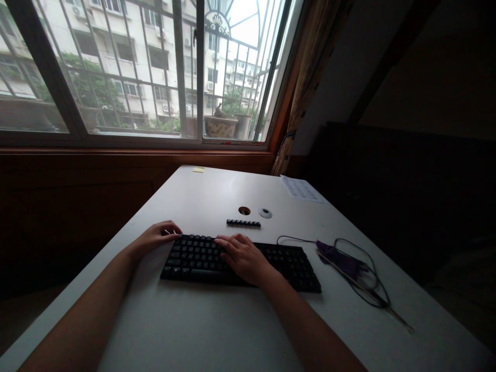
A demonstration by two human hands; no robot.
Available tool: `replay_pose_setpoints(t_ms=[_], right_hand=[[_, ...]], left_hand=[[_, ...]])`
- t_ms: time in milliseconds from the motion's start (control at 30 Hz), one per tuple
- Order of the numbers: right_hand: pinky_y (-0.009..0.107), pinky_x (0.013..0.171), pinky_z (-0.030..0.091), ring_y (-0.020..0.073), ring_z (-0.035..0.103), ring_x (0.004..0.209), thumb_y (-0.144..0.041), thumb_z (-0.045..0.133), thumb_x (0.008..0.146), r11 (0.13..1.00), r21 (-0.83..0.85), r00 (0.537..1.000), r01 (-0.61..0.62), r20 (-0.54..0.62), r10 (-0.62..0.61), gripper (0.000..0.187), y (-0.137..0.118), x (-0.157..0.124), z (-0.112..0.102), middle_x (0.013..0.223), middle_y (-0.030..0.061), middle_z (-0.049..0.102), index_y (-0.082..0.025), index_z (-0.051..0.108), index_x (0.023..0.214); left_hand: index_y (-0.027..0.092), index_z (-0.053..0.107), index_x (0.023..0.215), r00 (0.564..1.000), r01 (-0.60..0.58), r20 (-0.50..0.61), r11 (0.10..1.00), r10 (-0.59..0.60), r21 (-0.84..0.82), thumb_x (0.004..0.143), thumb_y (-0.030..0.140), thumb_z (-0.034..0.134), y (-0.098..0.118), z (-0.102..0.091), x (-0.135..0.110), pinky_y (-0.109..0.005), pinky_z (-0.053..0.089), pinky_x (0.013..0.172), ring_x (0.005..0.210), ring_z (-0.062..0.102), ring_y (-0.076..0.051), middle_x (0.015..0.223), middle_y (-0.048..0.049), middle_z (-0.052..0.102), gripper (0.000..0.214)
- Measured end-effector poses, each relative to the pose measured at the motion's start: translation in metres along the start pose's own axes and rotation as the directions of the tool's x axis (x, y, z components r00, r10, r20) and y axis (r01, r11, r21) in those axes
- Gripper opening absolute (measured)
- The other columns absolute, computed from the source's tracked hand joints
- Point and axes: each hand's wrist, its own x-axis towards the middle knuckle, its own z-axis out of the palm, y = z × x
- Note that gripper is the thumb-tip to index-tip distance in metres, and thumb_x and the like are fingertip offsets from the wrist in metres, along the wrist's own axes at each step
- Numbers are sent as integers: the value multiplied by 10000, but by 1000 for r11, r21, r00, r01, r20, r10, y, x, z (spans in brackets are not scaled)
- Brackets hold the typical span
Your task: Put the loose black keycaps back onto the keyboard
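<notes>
A black keyboard (201, 258) lies on the white table in front of me. At its far left corner, my left hand (163, 233) is closed in a pinch, with a thin white stick-like piece (168, 231) showing between the fingers; its exact kind is too small to make out. Over the middle of the keyboard lies my right hand (244, 256), palm down with fingers stretched out, the fingertips touching the far row of keys. Just beyond the keyboard, a short row of several black keycaps (243, 223) stands lined up on the table.
Behind the keycaps are a round cable hole (244, 211) and its grey cover (265, 213). To the right lie a coiled black cable (374, 268), a purple cloth (343, 258) and a thin brush-like stick (401, 320). Printed paper (302, 188) and a yellow note (198, 169) lie at the far edge.
</notes>
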Motion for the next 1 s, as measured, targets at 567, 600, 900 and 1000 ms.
replay_pose_setpoints(t_ms=[567,600,900,1000], right_hand=[[441,1091,409,230,543,1201,-326,490,997,999,-6,999,-38,-34,38,416,-1,-1,0,1417,30,550,-298,462,1411],[435,1088,414,229,541,1201,-321,486,998,999,0,999,-36,-34,36,413,-1,-1,-1,1406,32,557,-290,462,1409],[461,1023,436,267,537,1093,-319,510,980,993,-25,988,-113,-108,110,454,1,-3,1,1236,73,637,-272,447,1426],[452,1006,444,268,532,1087,-306,514,977,990,-13,982,-143,-129,140,417,1,-3,1,1189,70,657,-265,487,1392]], left_hand=[[226,741,919,1000,-15,-5,1000,15,-2,840,500,636,-2,-1,1,-344,501,773,904,619,-247,966,-64,666,304],[226,742,918,1000,-18,-6,1000,18,-4,839,497,639,-3,-1,1,-343,500,775,901,619,-245,963,-62,665,300],[218,739,922,1000,-7,-3,1000,7,9,837,504,635,1,-1,1,-356,497,790,909,623,-251,957,-67,669,316],[221,741,928,1000,-8,-1,1000,8,9,843,496,630,2,-2,0,-357,495,802,923,622,-251,973,-66,674,308]])
